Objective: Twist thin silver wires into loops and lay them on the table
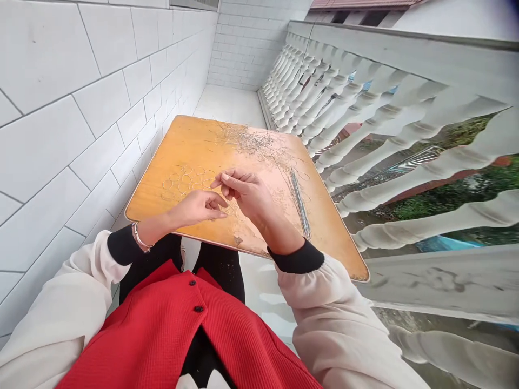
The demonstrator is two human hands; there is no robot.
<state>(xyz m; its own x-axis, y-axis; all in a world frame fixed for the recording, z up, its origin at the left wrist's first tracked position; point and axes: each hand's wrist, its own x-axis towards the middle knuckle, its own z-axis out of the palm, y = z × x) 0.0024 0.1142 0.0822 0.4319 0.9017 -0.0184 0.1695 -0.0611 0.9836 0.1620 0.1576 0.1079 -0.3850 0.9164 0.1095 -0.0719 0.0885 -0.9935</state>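
Left hand (198, 209) and right hand (243, 192) poised over wire rings (186, 182) on a wooden board (194, 146)

Fingertips of both hands curl toward a pinch, any wire held too fine to tell; the rings lie just beyond the left hand, straight wires (300, 202) beside the right.

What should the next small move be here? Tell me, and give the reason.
Probably lower the right hand to lay its piece beside the thin wire loops: its fingertips are pinched together above the orange table, close to the loops and the left hand, though anything held is too fine to see.
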